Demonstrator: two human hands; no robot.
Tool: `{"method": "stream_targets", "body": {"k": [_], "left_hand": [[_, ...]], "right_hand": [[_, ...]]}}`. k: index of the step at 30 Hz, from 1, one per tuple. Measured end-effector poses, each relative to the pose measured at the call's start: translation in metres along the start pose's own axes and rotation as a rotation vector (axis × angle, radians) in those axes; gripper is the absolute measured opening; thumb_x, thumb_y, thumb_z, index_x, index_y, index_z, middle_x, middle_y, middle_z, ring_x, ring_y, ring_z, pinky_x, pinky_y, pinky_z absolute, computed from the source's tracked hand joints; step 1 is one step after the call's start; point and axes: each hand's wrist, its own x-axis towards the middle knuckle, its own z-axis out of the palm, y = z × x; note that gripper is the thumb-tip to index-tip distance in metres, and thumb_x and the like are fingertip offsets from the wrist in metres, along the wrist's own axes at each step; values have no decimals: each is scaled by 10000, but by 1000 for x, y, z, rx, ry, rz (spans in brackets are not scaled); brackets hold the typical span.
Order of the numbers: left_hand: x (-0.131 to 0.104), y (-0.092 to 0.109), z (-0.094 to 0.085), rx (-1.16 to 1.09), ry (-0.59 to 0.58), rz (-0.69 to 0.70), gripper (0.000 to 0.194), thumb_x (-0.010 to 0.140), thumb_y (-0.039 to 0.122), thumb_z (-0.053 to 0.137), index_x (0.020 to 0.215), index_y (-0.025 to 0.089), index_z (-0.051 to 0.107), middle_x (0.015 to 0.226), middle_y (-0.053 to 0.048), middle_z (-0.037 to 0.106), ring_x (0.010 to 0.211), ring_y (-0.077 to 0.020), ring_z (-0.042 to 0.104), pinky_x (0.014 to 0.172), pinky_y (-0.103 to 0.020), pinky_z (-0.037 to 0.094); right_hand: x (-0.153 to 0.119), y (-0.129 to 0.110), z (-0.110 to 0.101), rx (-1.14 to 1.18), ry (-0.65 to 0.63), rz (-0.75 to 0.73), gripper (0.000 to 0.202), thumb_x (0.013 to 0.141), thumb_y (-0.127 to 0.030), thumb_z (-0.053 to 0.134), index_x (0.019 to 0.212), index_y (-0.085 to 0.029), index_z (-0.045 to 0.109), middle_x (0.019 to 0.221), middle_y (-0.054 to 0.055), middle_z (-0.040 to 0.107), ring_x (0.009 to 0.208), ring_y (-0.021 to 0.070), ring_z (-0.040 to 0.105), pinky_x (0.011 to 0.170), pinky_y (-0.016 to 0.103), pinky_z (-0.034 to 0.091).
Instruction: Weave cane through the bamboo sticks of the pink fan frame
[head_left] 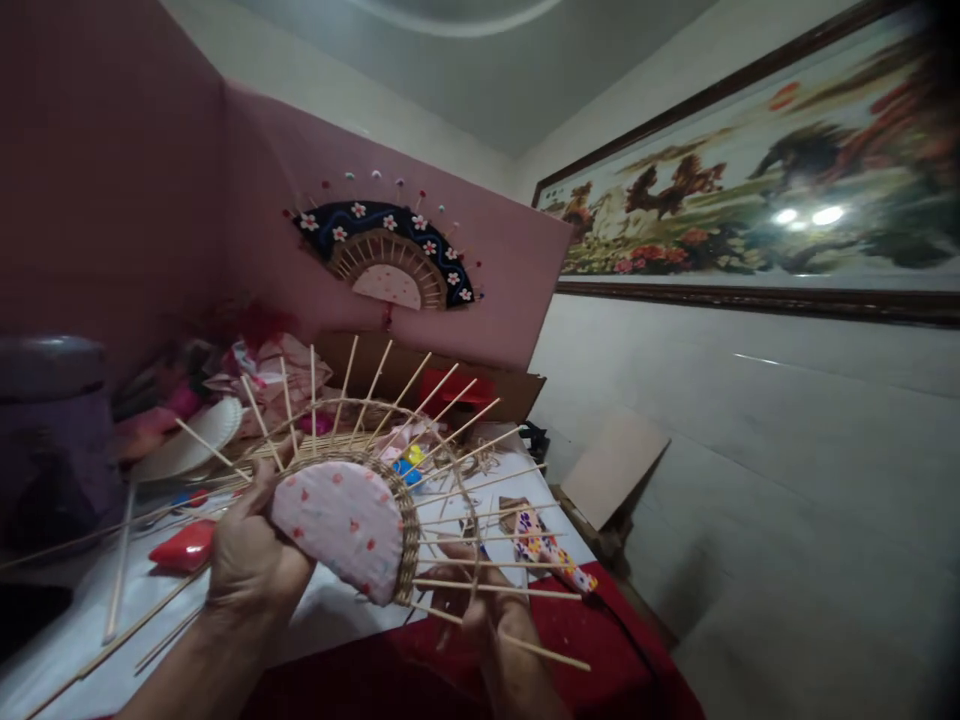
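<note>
A half-round fan frame (pixel 341 525) is held up over the table, its centre covered in pale pink cloth with small red prints. Woven cord edges the cloth, and thin wooden sticks fan outward from it. One loop of cord (pixel 397 408) arcs across the sticks further out. My left hand (pixel 255 550) grips the frame's left side, thumb near the cloth. At the lower right, my right hand (pixel 480 610) has its fingers closed around the lower sticks and the cord.
A finished dark flowered fan (pixel 394 250) hangs on a pink board behind. On the white-covered table (pixel 322 610) lie a red packet (pixel 184 545), a white fluted plate (pixel 191 440), long sticks and a floral-patterned item (pixel 555 555). A framed horse picture (pixel 750 190) hangs at right.
</note>
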Motion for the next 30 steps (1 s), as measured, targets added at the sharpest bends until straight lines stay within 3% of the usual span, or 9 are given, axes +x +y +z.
{"method": "stream_targets", "body": {"k": [2, 5, 9, 14, 18, 20, 23, 26, 30], "left_hand": [[-4, 1, 4, 0, -62, -35, 318, 907, 226, 373, 984, 224, 682, 780, -41, 732, 705, -181, 688, 662, -297, 584], [-13, 1, 9, 0, -136, -113, 302, 910, 223, 381, 967, 189, 676, 780, -50, 729, 716, -176, 685, 656, -293, 589], [-27, -9, 13, 73, -271, -213, 236, 874, 138, 448, 920, 190, 673, 853, -54, 727, 770, -181, 685, 579, -261, 580], [-27, -19, 11, 224, -401, -345, 151, 757, 26, 588, 799, 144, 673, 739, -26, 702, 613, -129, 644, 560, -236, 568], [-17, -21, 3, 204, -413, -317, 120, 761, 55, 602, 822, 125, 678, 782, -53, 709, 671, -132, 651, 590, -229, 567], [-13, -23, -4, 197, -387, -311, 142, 750, 40, 606, 838, 122, 679, 792, -59, 715, 679, -136, 655, 582, -229, 566], [-8, -27, -17, 193, -370, -341, 122, 761, 52, 594, 816, 123, 677, 763, -49, 713, 639, -146, 654, 553, -258, 573], [-5, -30, -26, 151, -341, -357, 159, 792, 38, 542, 770, 133, 668, 700, -24, 700, 598, -133, 646, 548, -266, 575], [-6, -28, -29, 127, -335, -357, 196, 809, 31, 512, 774, 143, 669, 727, -27, 712, 626, -140, 656, 572, -280, 584]], "right_hand": [[6, -5, 16, 193, 155, -30, 490, 746, -637, 573, 985, -221, 668, 817, 70, 689, 695, 206, 634, 590, 318, 517], [20, -17, 27, 296, 225, -118, 391, 733, -539, 658, 879, -177, 684, 634, 19, 637, 528, 140, 557, 487, 254, 457], [35, -28, 28, 376, 193, -209, 329, 740, -471, 683, 866, -167, 689, 666, 17, 654, 493, 102, 524, 456, 216, 408], [33, -28, 28, 348, 66, -171, 415, 708, -540, 683, 905, -175, 679, 770, 51, 685, 560, 123, 570, 496, 230, 412], [-3, -6, 25, -175, 173, -34, 420, 700, -482, 704, 996, -187, 665, 965, 106, 688, 814, 224, 632, 642, 308, 472], [-28, 6, 21, -646, 331, -166, 338, 681, -317, 743, 997, -214, 679, 1077, 101, 665, 983, 271, 593, 793, 361, 453], [-53, 9, 17, -1145, 471, -472, 143, 786, -170, 619, 881, -258, 681, 863, 36, 696, 811, 231, 607, 716, 345, 430], [-50, -6, 24, -1293, 570, -777, 195, 863, -127, 506, 965, -222, 643, 911, 56, 667, 856, 215, 579, 737, 347, 428], [-10, -24, 40, -1376, 700, -911, 322, 873, -79, 434, 1135, -173, 597, 1133, 117, 596, 1114, 272, 463, 948, 471, 361]]}}
